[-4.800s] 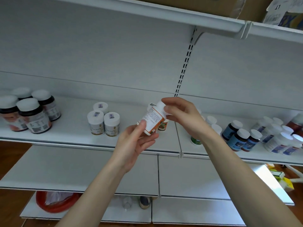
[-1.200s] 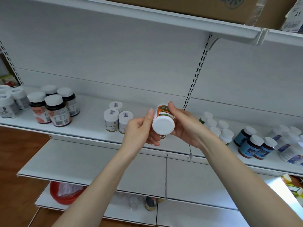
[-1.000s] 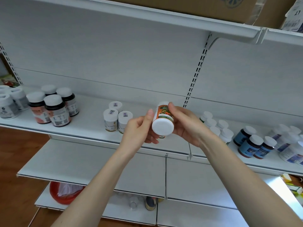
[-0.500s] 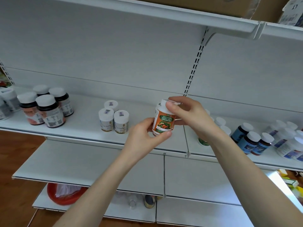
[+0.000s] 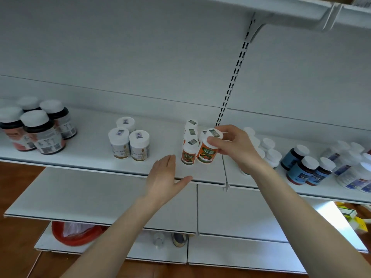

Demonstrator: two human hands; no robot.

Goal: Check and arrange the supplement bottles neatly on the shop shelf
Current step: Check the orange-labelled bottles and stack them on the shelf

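One wide-angle camera, worn on the person's head, faces a white shop shelf (image 5: pixel 86 157) and looks forward and a little down. It sits above the shelf board, whose top surface runs across the middle of the frame. It sits below the upper shelf (image 5: pixel 281 15), which crosses the top right. It is near: both forearms (image 5: pixel 120 227) reach in from the bottom edge. Lower shelves (image 5: pixel 80 197) and wooden floor (image 5: pixel 18 247) fill the bottom.

Red basin (image 5: pixel 76 240), brown wooden floor (image 5: pixel 16 237)
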